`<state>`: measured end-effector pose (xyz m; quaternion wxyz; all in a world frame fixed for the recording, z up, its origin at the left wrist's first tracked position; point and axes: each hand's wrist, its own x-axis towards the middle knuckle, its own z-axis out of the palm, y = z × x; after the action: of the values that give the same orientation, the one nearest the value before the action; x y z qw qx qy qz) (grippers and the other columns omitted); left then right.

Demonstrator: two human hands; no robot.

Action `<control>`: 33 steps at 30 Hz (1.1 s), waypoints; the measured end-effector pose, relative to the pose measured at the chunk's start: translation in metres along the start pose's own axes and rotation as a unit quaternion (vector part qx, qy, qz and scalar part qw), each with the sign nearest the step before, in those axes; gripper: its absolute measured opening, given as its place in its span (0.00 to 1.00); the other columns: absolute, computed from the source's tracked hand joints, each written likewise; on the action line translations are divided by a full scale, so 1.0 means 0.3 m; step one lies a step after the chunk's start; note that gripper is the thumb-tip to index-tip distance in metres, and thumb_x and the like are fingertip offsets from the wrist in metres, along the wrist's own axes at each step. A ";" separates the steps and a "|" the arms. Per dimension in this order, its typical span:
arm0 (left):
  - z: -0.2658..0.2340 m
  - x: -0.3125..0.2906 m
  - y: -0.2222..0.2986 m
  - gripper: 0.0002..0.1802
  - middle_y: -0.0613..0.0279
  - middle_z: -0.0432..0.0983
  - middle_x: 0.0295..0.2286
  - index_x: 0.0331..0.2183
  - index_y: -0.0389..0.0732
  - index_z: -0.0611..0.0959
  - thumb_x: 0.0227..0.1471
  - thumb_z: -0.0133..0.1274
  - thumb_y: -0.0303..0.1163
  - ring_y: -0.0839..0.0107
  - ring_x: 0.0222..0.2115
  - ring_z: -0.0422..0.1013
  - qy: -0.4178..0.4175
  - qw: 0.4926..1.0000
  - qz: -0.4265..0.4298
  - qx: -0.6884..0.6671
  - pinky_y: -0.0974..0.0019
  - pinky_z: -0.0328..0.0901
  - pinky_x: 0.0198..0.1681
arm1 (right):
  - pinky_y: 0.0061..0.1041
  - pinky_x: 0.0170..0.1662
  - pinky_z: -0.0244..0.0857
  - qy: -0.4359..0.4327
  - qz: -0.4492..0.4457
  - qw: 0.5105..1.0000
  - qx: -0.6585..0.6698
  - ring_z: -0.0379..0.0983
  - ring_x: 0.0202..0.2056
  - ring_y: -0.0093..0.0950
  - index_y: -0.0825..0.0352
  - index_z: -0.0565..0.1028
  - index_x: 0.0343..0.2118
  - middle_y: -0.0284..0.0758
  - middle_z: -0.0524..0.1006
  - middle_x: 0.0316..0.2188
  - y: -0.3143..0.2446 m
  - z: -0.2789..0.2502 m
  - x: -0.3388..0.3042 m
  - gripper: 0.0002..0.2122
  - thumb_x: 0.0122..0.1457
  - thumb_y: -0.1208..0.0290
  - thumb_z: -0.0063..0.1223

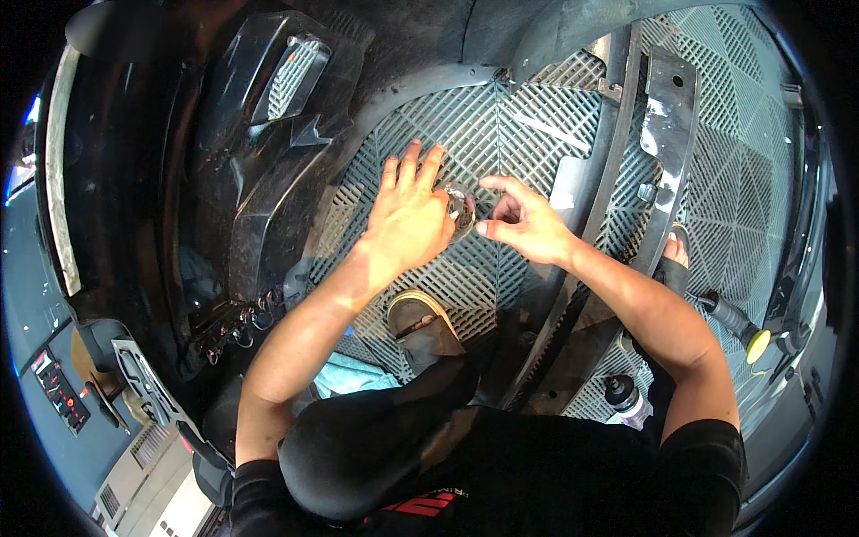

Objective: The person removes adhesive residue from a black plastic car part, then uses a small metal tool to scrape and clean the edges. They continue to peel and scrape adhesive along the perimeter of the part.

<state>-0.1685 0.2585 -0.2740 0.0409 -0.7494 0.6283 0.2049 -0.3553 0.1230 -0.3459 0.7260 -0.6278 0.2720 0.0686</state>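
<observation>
A small round thing (461, 213) with a clear rim and a dark, partly reddish middle is between my hands; I cannot make out its kind. My left hand (407, 219) grips its left edge with thumb and forefinger, while the other fingers spread away. Just right of it, my right hand (535, 224) has thumb and forefinger apart, reaching toward the rim with a small gap. Its other fingers curl inward, and nothing shows in them. Both hands are above a grey slatted floor (501, 277).
A large glossy black moulded panel (268, 170) stands at the left. Long dark strips (667, 134) run down the right. Near my legs are a teal cloth (358, 374) and a black-capped bottle (622, 394). A dark tool with a yellow end (738, 322) lies far right.
</observation>
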 end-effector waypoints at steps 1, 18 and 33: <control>0.008 0.006 0.007 0.16 0.39 0.55 0.64 0.34 0.34 0.87 0.50 0.59 0.39 0.38 0.66 0.49 -0.002 1.000 -0.005 0.011 0.36 0.49 0.66 | 0.24 0.36 0.70 -0.003 -0.002 1.000 -0.004 0.72 0.29 0.20 0.64 0.68 0.61 0.29 0.76 0.27 -0.010 0.000 -0.001 0.32 0.54 0.64 0.69; 0.069 0.034 0.072 0.11 0.45 0.65 0.59 0.31 0.38 0.88 0.45 0.64 0.34 0.46 0.64 0.57 0.021 0.995 -0.094 0.006 0.32 0.48 0.66 | 0.21 0.34 0.67 -0.018 0.006 1.000 -0.014 0.70 0.29 0.17 0.63 0.68 0.61 0.28 0.74 0.27 -0.014 -0.059 -0.025 0.29 0.57 0.70 0.67; 0.063 -0.018 0.092 0.06 0.43 0.70 0.56 0.28 0.39 0.85 0.45 0.61 0.31 0.43 0.61 0.60 0.122 0.981 -0.111 -0.099 0.27 0.45 0.64 | 0.27 0.38 0.72 -0.017 0.034 0.999 -0.019 0.75 0.31 0.23 0.64 0.69 0.60 0.32 0.78 0.29 -0.001 -0.039 -0.023 0.29 0.56 0.62 0.67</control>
<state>-0.2005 0.2637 -0.2841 -0.0883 -0.8344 0.5177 0.1672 -0.3647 0.1135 -0.3431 0.7158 -0.6304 0.2797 0.1094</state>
